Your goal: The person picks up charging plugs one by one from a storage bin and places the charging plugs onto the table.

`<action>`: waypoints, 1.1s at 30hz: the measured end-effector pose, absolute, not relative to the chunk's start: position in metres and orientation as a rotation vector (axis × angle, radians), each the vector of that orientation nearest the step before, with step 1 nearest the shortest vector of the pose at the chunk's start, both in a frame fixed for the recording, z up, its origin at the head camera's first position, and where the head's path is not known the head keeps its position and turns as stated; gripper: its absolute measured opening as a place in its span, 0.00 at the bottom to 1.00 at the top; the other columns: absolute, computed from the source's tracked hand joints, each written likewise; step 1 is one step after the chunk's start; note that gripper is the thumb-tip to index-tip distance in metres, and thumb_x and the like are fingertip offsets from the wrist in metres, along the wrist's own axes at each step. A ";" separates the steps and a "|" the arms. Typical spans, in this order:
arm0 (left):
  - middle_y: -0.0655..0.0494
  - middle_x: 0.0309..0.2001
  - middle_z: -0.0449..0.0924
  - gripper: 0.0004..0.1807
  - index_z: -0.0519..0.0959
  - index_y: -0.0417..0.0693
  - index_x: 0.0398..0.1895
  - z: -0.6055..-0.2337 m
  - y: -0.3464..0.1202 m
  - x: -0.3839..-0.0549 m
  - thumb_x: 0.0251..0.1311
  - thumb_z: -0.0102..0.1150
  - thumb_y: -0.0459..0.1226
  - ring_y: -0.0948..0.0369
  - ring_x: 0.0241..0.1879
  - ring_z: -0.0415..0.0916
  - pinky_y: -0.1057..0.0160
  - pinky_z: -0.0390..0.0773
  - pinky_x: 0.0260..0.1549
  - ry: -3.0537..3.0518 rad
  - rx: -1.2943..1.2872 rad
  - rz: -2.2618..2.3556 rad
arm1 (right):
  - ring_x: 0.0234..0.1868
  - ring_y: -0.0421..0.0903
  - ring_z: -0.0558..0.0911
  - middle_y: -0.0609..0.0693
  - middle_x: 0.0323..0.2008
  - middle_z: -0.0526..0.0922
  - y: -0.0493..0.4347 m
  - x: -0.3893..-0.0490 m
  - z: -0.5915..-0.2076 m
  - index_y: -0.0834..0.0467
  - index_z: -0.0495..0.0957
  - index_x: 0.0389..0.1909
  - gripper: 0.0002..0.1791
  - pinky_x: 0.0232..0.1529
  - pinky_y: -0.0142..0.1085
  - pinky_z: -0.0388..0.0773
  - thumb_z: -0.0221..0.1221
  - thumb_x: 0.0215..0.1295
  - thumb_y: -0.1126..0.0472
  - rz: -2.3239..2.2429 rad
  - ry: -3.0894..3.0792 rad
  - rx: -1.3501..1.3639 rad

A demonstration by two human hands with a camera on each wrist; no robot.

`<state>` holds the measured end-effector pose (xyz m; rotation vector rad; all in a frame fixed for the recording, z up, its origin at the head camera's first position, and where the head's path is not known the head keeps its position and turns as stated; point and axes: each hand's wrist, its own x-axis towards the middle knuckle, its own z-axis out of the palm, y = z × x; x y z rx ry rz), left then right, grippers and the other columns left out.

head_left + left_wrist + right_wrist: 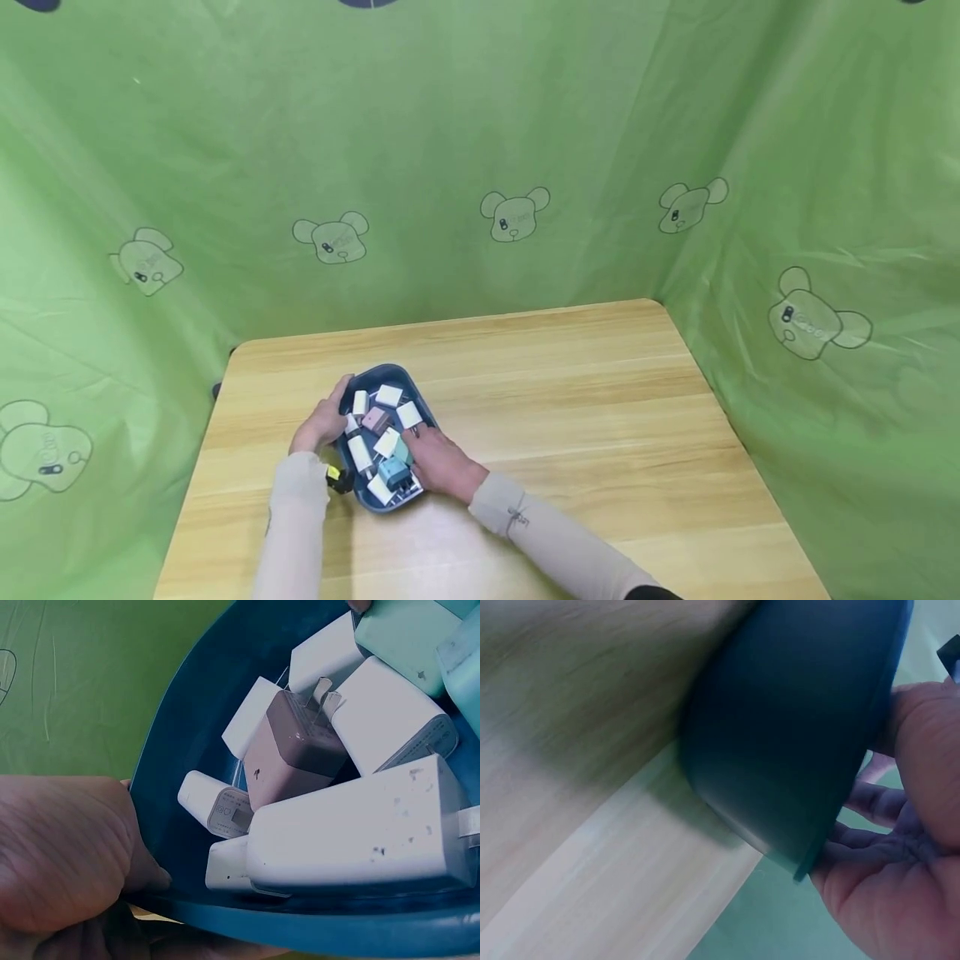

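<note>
A dark blue plastic tub (pixel 386 371) holds several plug-in chargers, mostly white, with a pinkish-brown charger (pixel 289 754), a light green charger (pixel 401 641) and a teal charger (pixel 393 472). My left hand (pixel 324 425) grips the tub's left side, thumb inside the rim and fingers under the outside. Over the right rim reaches my right hand (pixel 444 461), fingers down among the chargers beside the light green one. In the right wrist view the tub's outer wall (pixel 780 742) hides those fingertips, so I cannot tell whether they pinch a charger.
The tub is over the left part of a light wood table (pixel 585 400). Green curtains (pixel 450 125) with printed bear heads surround the table's back and sides. A small black and yellow item (pixel 339 478) shows by the left wrist.
</note>
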<state>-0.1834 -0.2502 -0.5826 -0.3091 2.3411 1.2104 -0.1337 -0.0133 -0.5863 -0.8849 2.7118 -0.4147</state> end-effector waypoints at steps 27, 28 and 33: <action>0.26 0.79 0.32 0.50 0.38 0.70 0.83 -0.586 -0.249 -0.184 0.65 0.41 0.22 0.25 0.75 0.45 0.23 0.50 0.69 2.371 -0.363 1.159 | 0.38 0.45 0.80 0.55 0.41 0.82 -0.025 -0.143 -0.599 0.62 0.74 0.55 0.23 0.43 0.37 0.83 0.67 0.62 0.58 -0.604 2.751 -0.717; 0.25 0.79 0.32 0.50 0.37 0.69 0.83 -0.587 -0.250 -0.185 0.65 0.41 0.22 0.25 0.75 0.44 0.23 0.50 0.68 2.375 -0.361 1.157 | 0.37 0.44 0.80 0.55 0.41 0.82 -0.025 -0.143 -0.599 0.62 0.74 0.54 0.22 0.42 0.37 0.83 0.67 0.62 0.59 -0.624 2.749 -0.719; 0.24 0.78 0.35 0.50 0.38 0.68 0.83 -0.587 -0.249 -0.184 0.64 0.42 0.22 0.25 0.74 0.48 0.24 0.52 0.68 2.399 -0.355 1.135 | 0.36 0.43 0.79 0.54 0.40 0.82 -0.024 -0.143 -0.599 0.60 0.75 0.53 0.20 0.39 0.35 0.81 0.66 0.61 0.61 -0.714 2.749 -0.710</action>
